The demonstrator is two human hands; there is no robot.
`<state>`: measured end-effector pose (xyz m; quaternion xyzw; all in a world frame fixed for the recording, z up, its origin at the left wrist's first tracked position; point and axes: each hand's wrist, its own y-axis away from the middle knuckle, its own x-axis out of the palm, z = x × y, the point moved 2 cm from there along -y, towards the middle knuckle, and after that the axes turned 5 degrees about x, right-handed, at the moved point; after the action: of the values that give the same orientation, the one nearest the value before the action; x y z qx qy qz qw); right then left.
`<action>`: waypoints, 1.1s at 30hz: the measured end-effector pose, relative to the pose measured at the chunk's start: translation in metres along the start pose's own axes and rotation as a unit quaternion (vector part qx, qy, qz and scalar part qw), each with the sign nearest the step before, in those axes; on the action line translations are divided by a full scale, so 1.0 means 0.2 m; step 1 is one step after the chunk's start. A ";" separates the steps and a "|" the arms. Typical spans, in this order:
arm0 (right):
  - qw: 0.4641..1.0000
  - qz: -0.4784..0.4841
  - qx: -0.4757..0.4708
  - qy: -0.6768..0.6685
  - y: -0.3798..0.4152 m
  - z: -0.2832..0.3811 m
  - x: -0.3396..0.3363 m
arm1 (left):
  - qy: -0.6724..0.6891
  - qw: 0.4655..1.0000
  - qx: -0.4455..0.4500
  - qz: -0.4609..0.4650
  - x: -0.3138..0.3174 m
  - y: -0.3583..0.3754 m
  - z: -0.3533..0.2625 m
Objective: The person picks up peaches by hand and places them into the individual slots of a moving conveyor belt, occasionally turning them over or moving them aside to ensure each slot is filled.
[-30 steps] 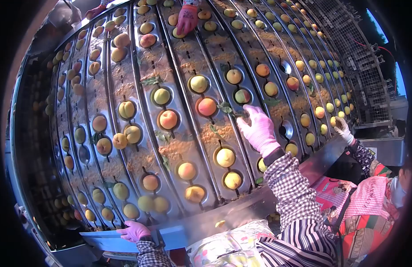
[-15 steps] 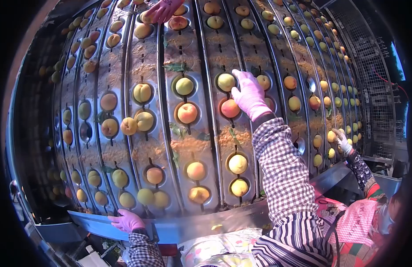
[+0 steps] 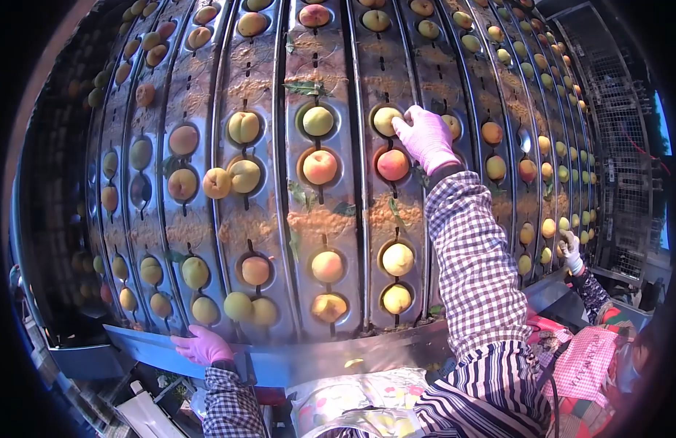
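Rows of metal trays (image 3: 316, 233) carry peaches in round cups. My right hand (image 3: 426, 137), in a pink glove, has its fingertips against a yellow peach (image 3: 387, 122) in an upper cup; the fingers are bent together. Just below that peach sits a red-orange peach (image 3: 392, 165). My left hand (image 3: 204, 346), also pink-gloved, rests on the blue metal edge (image 3: 279, 367) with its fingers apart and nothing in it. Above it, a yellow-green peach (image 3: 205, 310) lies in a cup.
At the right, a co-worker's white-gloved hand (image 3: 571, 253) is beside the far trays. Peach pulp (image 3: 396, 210) and green leaves (image 3: 303, 88) lie on the metal between cups. A wire mesh panel (image 3: 608, 131) stands at the far right.
The upper and middle peaches have shifted slightly up and right in view. My right hand has moved a little right and its fingers have drawn together. Another person's pink-gloved hand at the top has left view.
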<state>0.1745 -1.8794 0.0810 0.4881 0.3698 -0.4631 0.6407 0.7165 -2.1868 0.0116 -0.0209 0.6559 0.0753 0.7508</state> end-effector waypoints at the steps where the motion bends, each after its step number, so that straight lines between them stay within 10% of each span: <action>1: 0.998 -0.001 0.011 -0.056 0.01 -0.02 0.00 | 0.000 1.000 0.003 -0.002 0.00 0.00 0.00; 9: 0.993 0.015 -0.071 0.091 0.40 -0.02 0.09 | 0.007 1.000 -0.002 0.005 0.03 -0.02 0.03; 13: 0.966 -0.091 -0.230 -0.072 0.48 -0.17 0.18 | 0.020 1.000 0.000 -0.001 0.05 -0.02 0.03; 33: 0.969 -0.064 -0.186 0.148 0.47 0.02 0.15 | 0.009 1.000 -0.011 0.018 -0.01 -0.17 0.03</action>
<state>0.2731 -1.8812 0.0812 0.3988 0.5706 -0.3492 0.6272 0.7265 -2.2195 0.0123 -0.0177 0.6624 0.0957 0.7428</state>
